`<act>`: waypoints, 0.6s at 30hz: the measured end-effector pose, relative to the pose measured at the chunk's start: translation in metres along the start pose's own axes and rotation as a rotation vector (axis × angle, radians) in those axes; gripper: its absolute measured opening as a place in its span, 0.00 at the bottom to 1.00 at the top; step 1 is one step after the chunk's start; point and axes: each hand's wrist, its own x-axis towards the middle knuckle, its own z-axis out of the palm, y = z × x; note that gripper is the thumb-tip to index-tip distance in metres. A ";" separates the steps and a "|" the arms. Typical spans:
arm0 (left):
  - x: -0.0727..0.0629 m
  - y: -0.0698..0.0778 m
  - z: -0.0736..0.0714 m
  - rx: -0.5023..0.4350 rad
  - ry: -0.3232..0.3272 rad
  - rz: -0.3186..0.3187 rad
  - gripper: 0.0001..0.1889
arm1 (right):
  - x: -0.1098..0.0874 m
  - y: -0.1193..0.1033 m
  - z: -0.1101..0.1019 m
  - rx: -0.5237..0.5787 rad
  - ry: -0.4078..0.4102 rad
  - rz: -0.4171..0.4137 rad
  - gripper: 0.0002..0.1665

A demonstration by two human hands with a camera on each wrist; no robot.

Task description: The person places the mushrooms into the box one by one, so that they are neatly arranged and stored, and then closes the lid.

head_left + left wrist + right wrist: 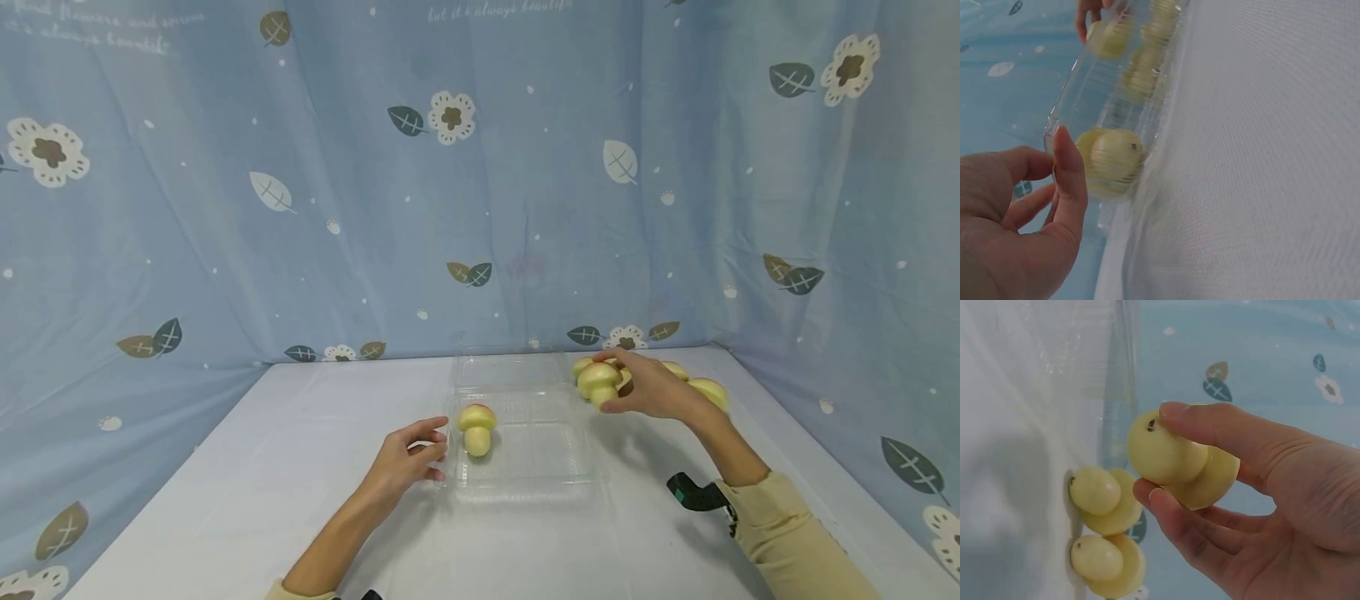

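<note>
A clear plastic clamshell box (528,482) lies opened out on the table, its lid (512,372) towards the back. My left hand (411,457) is at the box's left side; in the left wrist view its thumb and fingers pinch the rim. One yellow toy mushroom (477,431) lies in the box near its left wall, stem towards me. Beyond the right wall, my right hand (651,385) holds another toy mushroom (1169,453) between thumb and fingers, raised off the table. The right wrist view shows a small dark mark on its stem end.
More toy mushrooms (707,392) lie at the back right, partly behind my right hand; two of them, a nearer mushroom (1096,492) and a second mushroom (1102,562), show below that hand in the right wrist view. A patterned blue curtain (480,200) borders the white table (315,433).
</note>
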 end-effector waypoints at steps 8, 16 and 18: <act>0.000 0.000 0.000 -0.010 -0.001 0.000 0.23 | 0.001 -0.010 0.000 0.021 -0.015 0.007 0.43; 0.001 0.000 0.000 -0.006 0.007 0.002 0.23 | 0.007 -0.023 0.002 0.003 -0.028 -0.011 0.42; 0.001 0.000 0.001 -0.007 0.005 0.002 0.23 | 0.009 -0.026 0.004 0.001 -0.032 -0.018 0.43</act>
